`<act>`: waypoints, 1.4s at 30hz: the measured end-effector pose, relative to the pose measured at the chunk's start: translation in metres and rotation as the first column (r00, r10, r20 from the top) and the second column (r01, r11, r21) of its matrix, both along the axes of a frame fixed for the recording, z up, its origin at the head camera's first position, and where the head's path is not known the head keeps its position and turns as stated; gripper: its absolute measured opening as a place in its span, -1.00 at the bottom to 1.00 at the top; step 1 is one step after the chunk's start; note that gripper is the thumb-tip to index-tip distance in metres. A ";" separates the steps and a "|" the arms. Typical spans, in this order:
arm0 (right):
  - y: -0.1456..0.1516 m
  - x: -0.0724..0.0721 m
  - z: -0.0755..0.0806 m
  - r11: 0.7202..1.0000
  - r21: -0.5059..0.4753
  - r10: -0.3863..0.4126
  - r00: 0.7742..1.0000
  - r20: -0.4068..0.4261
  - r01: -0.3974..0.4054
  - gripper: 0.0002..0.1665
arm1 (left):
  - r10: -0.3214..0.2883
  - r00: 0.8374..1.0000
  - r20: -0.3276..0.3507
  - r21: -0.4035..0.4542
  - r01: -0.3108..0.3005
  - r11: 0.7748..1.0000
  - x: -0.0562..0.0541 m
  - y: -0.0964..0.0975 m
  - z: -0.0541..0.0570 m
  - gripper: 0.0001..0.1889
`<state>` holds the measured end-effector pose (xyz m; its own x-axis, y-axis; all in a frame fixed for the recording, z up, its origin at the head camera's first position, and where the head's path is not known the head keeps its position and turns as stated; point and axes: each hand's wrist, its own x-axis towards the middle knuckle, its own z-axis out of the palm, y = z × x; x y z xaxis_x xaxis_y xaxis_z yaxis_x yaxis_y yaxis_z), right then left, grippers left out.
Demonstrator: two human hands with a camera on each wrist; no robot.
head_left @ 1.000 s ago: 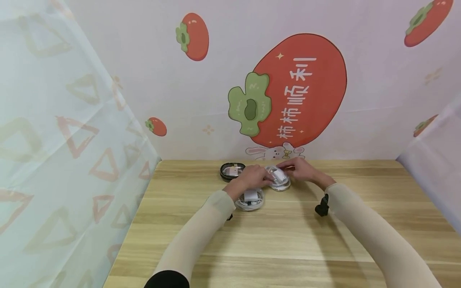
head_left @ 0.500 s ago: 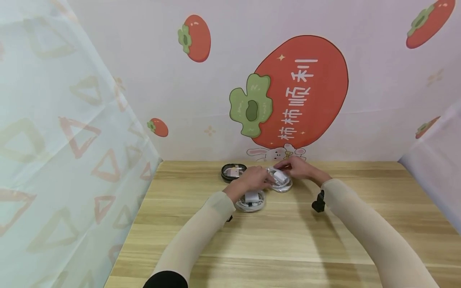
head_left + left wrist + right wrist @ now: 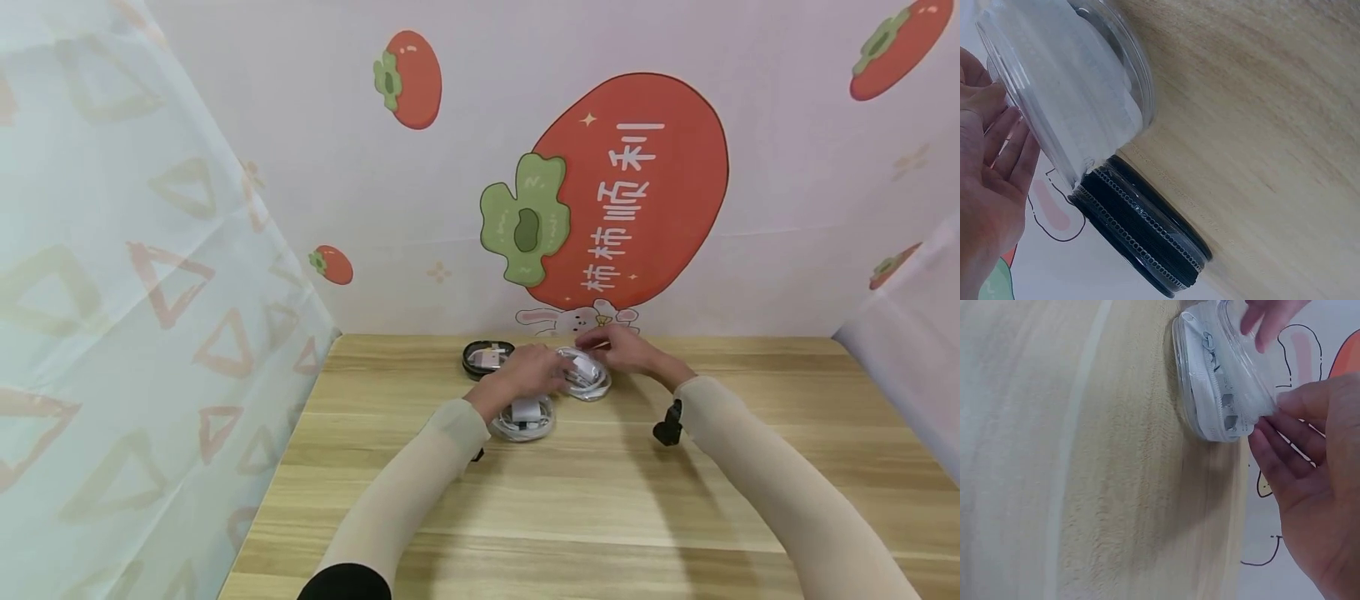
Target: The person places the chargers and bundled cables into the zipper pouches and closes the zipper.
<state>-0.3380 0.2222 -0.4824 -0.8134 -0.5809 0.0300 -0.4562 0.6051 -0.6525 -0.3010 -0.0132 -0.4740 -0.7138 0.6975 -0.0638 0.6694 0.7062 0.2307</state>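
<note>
A round clear zip pouch (image 3: pixel 590 379) with a white rim lies near the back of the table, a coiled white cable and a white block inside. My right hand (image 3: pixel 619 347) pinches its edge between thumb and fingers, as the right wrist view shows. Over its left side reaches my left hand (image 3: pixel 534 370); those fingertips (image 3: pixel 1270 330) are extended at the pouch's clear face. Beneath my left wrist sits a second white-rimmed pouch (image 3: pixel 522 423), also holding a cable and a white block. A black-rimmed pouch (image 3: pixel 483 358) is behind it, partly covered by my left hand.
The wood-grain table (image 3: pixel 570 508) ends at a printed backdrop (image 3: pixel 420 192) close behind the pouches. Hanging cloth (image 3: pixel 172 333) borders the left side, and another cloth (image 3: pixel 911 333) borders the right. A small black wrist device (image 3: pixel 667 425) hangs under my right sleeve.
The hands and pouches stay almost in place. The whole head view shifts slightly, and my right hand makes only small movements at the pouch's edge.
</note>
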 end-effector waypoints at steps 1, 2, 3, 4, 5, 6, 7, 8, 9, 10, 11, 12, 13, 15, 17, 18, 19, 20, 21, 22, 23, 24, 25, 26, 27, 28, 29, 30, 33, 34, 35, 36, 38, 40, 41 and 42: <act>0.001 0.001 0.000 1.000 -0.003 -0.019 1.000 0.001 0.019 -0.60 | 0.000 1.000 -0.008 0.002 0.000 1.000 0.000 0.000 0.000 -0.56; 0.001 0.002 0.000 0.999 -0.010 -0.037 0.999 0.003 0.037 -0.59 | 0.003 1.000 -0.012 0.008 -0.003 1.000 0.000 0.000 0.000 -0.54; 0.002 0.004 0.000 0.999 -0.014 -0.051 0.999 -0.003 0.051 -0.59 | 0.006 1.000 -0.010 0.014 -0.006 1.000 0.000 0.001 0.001 -0.52; 0.003 0.005 0.000 0.998 -0.014 -0.066 0.998 -0.014 0.066 -0.60 | 0.009 1.000 -0.005 0.024 -0.009 1.000 0.001 0.001 0.001 -0.49; 0.004 0.007 0.000 0.997 -0.017 -0.074 0.997 -0.027 0.074 -0.60 | 0.011 1.000 0.004 0.035 -0.011 0.999 0.001 0.002 0.002 -0.48; 0.006 0.008 0.000 0.996 -0.021 -0.086 0.996 -0.040 0.085 -0.61 | 0.011 1.000 0.009 0.041 -0.011 0.999 0.002 0.002 0.003 -0.46; 0.007 0.010 -0.001 0.995 -0.026 -0.097 0.994 -0.055 0.095 -0.61 | 0.012 1.000 0.015 0.044 -0.012 0.999 0.003 0.003 0.003 -0.45; 0.009 0.012 -0.001 0.994 -0.033 -0.104 0.992 -0.072 0.102 -0.61 | 0.011 1.000 0.022 0.047 -0.013 0.999 0.003 0.003 0.004 -0.43; 0.011 0.014 -0.001 0.994 -0.037 -0.110 0.990 -0.089 0.107 -0.61 | 0.013 0.999 0.030 0.046 -0.014 0.999 0.003 0.004 0.004 -0.42; 0.013 0.016 -0.001 0.993 -0.042 -0.115 0.988 -0.105 0.111 -0.60 | 0.011 0.999 0.037 0.049 -0.012 0.999 0.004 0.005 0.004 -0.42; 0.015 0.018 -0.001 0.992 -0.047 -0.121 0.986 -0.117 0.116 -0.60 | 0.008 0.999 0.037 0.042 -0.009 0.999 0.004 0.006 0.004 -0.41; 0.016 0.020 -0.001 0.991 -0.051 -0.130 0.983 -0.126 0.125 -0.60 | 0.005 0.999 0.038 0.035 -0.007 0.999 0.004 0.006 0.004 -0.40; 0.018 0.023 -0.001 0.990 -0.052 -0.136 0.982 -0.135 0.130 -0.61 | 0.004 0.999 0.039 0.029 -0.005 1.000 0.003 0.007 0.003 -0.40; 0.021 0.028 0.000 0.989 -0.048 -0.143 0.978 -0.150 0.137 -0.61 | -0.003 0.999 0.033 0.012 0.002 1.000 0.003 0.008 0.001 -0.40; 0.023 0.033 0.000 0.989 -0.040 -0.150 0.975 -0.163 0.145 -0.63 | -0.008 1.000 0.019 -0.008 0.008 1.000 0.002 0.008 -0.001 -0.41; 0.024 0.036 -0.001 0.987 -0.034 -0.158 0.973 -0.169 0.154 -0.63 | -0.008 1.000 0.014 -0.014 0.008 1.000 0.001 0.008 -0.002 -0.41; 0.024 0.038 -0.001 0.986 -0.030 -0.164 0.971 -0.174 0.162 -0.63 | -0.007 1.000 0.010 -0.019 0.007 1.000 0.001 0.009 -0.003 -0.42; 0.025 0.040 -0.002 0.985 -0.027 -0.174 0.968 -0.179 0.172 -0.64 | -0.008 1.000 0.006 -0.022 0.008 1.000 0.000 0.009 -0.004 -0.42; 0.026 0.043 -0.003 0.983 -0.025 -0.183 0.966 -0.184 0.181 -0.64 | -0.007 1.000 0.004 -0.023 0.008 1.000 0.000 0.009 -0.005 -0.43; 0.027 0.045 -0.003 0.981 -0.026 -0.193 0.963 -0.189 0.191 -0.64 | -0.007 1.000 0.002 -0.025 0.007 1.000 0.000 0.009 -0.005 -0.43; 0.028 0.048 -0.004 0.980 -0.030 -0.200 0.960 -0.193 0.198 -0.65 | -0.007 1.000 0.002 -0.025 0.007 1.000 0.000 0.009 -0.006 -0.43; 0.029 0.050 -0.005 0.978 -0.032 -0.210 0.957 -0.198 0.208 -0.65 | -0.006 1.000 0.003 -0.024 0.006 1.000 0.000 0.010 -0.006 -0.43; 0.030 0.053 -0.006 0.977 -0.035 -0.214 0.956 -0.201 0.211 -0.65 | -0.006 1.000 0.006 -0.024 0.006 1.000 0.000 0.010 -0.006 -0.43; 0.030 0.056 -0.007 0.976 -0.037 -0.216 0.955 -0.204 0.213 -0.64 | -0.006 1.000 0.008 -0.024 0.006 1.000 0.000 0.010 -0.006 -0.43; 0.031 0.058 -0.008 0.977 -0.042 -0.214 0.955 -0.205 0.210 -0.64 | -0.006 1.000 0.009 -0.025 0.006 1.000 0.000 0.011 -0.006 -0.43; 0.031 0.061 -0.009 0.977 -0.048 -0.214 0.955 -0.205 0.209 -0.64 | -0.006 1.000 0.013 -0.022 0.007 1.000 0.000 0.011 -0.006 -0.42; 0.031 0.063 -0.010 0.977 -0.053 -0.212 0.956 -0.204 0.205 -0.65 | -0.006 1.000 0.017 -0.018 0.006 1.000 0.000 0.011 -0.006 -0.42; 0.030 0.065 -0.011 0.978 -0.058 -0.209 0.957 -0.201 0.201 -0.66 | -0.005 1.000 0.021 -0.013 0.006 1.000 0.000 0.011 -0.006 -0.42; 0.028 0.071 -0.014 0.978 -0.078 -0.203 0.962 -0.180 0.192 -0.70 | -0.003 0.999 0.034 0.011 0.002 1.000 -0.002 0.010 -0.008 -0.41; 0.027 0.073 -0.014 0.978 -0.085 -0.202 0.964 -0.173 0.190 -0.72 | 0.003 0.999 0.044 0.021 -0.004 1.000 -0.002 0.010 -0.008 -0.41; 0.026 0.075 -0.014 0.978 -0.093 -0.202 0.965 -0.167 0.189 -0.73 | 0.008 0.999 0.052 0.029 -0.009 1.000 -0.003 0.010 -0.008 -0.41; 0.025 0.077 -0.014 0.976 -0.103 -0.204 0.966 -0.159 0.190 -0.74 | 0.012 0.998 0.062 0.038 -0.014 0.999 -0.004 0.009 -0.009 -0.41; 0.024 0.081 -0.016 0.974 -0.117 -0.212 0.966 -0.148 0.196 -0.75 | 0.023 0.996 0.084 0.051 -0.028 0.998 -0.005 0.009 -0.009 -0.40; 0.023 0.083 -0.018 0.970 -0.129 -0.225 0.965 -0.139 0.207 -0.75 | 0.031 0.995 0.097 0.059 -0.037 0.998 -0.006 0.010 -0.010 -0.41; 0.022 0.084 -0.020 0.967 -0.134 -0.233 0.963 -0.135 0.215 -0.76 | 0.031 0.995 0.100 0.062 -0.038 0.997 -0.006 0.010 -0.010 -0.41; 0.022 0.085 -0.021 0.965 -0.140 -0.241 0.961 -0.133 0.222 -0.76 | 0.033 0.994 0.102 0.066 -0.040 0.997 -0.007 0.010 -0.011 -0.41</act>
<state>-0.2528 0.2439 -0.5038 -0.9064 -0.3613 0.2190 -0.4097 0.6251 -0.6643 -0.3081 -0.0036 -0.4849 -0.7314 0.6760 -0.0900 0.6141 0.7103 0.3442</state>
